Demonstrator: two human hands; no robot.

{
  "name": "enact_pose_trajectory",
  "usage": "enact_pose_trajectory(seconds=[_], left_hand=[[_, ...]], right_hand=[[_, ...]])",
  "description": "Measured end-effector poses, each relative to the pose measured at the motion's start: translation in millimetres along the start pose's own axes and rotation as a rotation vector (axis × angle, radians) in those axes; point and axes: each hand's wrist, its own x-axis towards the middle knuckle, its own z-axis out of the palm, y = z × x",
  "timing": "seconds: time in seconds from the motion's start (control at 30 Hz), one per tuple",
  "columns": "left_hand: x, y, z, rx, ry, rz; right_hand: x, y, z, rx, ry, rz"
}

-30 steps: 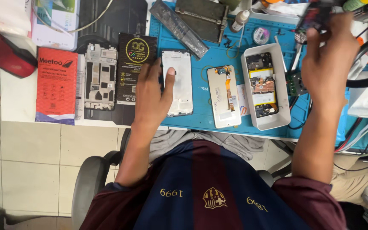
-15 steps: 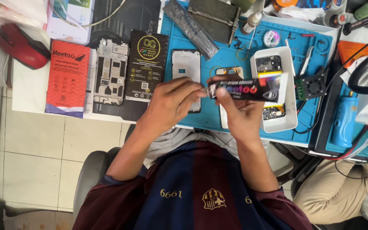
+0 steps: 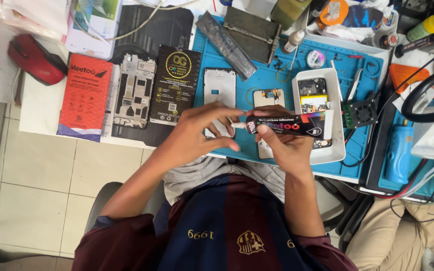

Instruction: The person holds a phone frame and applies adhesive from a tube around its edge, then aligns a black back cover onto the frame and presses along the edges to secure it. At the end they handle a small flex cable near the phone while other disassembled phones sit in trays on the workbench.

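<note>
- The right hand (image 3: 287,145) is closed around a black glue tube (image 3: 285,124), held level just above the near edge of the blue mat (image 3: 272,85), nozzle pointing left.
- The left hand (image 3: 197,133) pinches the pale cap end of the tube (image 3: 237,124) between fingertips and thumb; both hands meet on it.
- The tube looks light and soft-walled, so a hard squeeze on the body would likely push glue out; the stiffer spots to hold are probably the shoulder by the nozzle and the flat crimped tail.
- Its skin looks glossy and may be slippery; the small cap is easy to drop.
- Under the hands lie a white phone frame (image 3: 219,88) and a phone back (image 3: 268,98) on the mat, both thin and likely fragile.
- Just right of the hands a white tray (image 3: 335,150) holds an opened phone; its wall is close to the tube's tail.
- Left of the mat, at the desk's near edge, lie a black box (image 3: 176,85), a bare metal frame (image 3: 134,93) and a red box (image 3: 84,95); a red mouse (image 3: 36,62) sits well apart at the left.
- The right end of the desk is crowded with cables, a small fan (image 3: 360,113) and bottles.
- Open room is mostly toward the person, over the lap, beyond the desk's near edge.
</note>
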Motion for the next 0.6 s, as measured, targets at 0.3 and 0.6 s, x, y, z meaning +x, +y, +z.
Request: enact_pose_trajectory(seconds=[0.3,0.6], left_hand=[[-10.8,-31.9,-35.8,0.118,0.161,-0.227],[12.8,-68.3,-54.3,1.107,0.240,-0.028]], right_hand=[[14.2,15.7,-31.3,0.119,-0.114,-0.428],[7.3,16.5,-20.7,0.262,0.218,-0.177]])
